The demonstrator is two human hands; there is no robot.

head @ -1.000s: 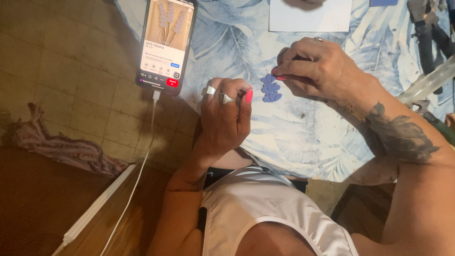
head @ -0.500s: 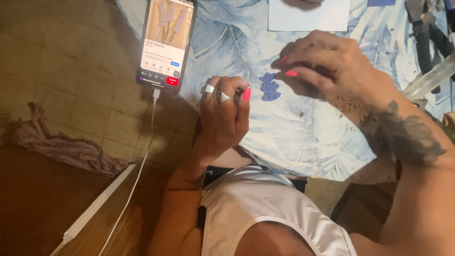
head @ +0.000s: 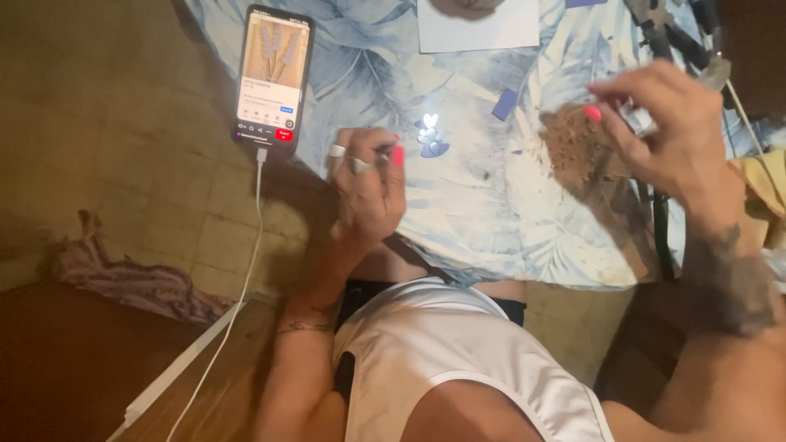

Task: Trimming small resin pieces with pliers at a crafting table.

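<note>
Moved since the earlier frame: my right hand [head: 671,135], formerly pinching just beside the blue petal cluster [head: 429,135], now lifted up and away to the right — well apart from it, over the edge of the leaf-print cloth [head: 491,221].

Item, right hand: raised and tilted, fingers drawn together near the thumb, one pink nail showing. Whether anything small is nipped between the tips I cannot tell (the hand is blurred); a brownish patch [head: 577,151] lies just under it, too smeared to name.

Item, left hand [head: 368,184]: resting on the near edge of the surface, two rings on the fingers, curled loosely with fingers together around what looks like a slim stick running toward the cluster; the grip itself is not clear enough to confirm.

Item, blue petal cluster: a few small shiny heart-shaped pieces stacked in a short line, long axis running away from me, lying flat on the cloth just to the right of my left fingertips.

Governing relation — the cluster sits between the two hands, but much nearer the left; from the right hand it lies to the left and slightly toward me.

Sundries: phone [head: 273,78] on a white cable [head: 237,303] at far left, white paper sheet [head: 479,24] at the top edge, loose blue scrap [head: 504,104] beyond the cluster.
</note>
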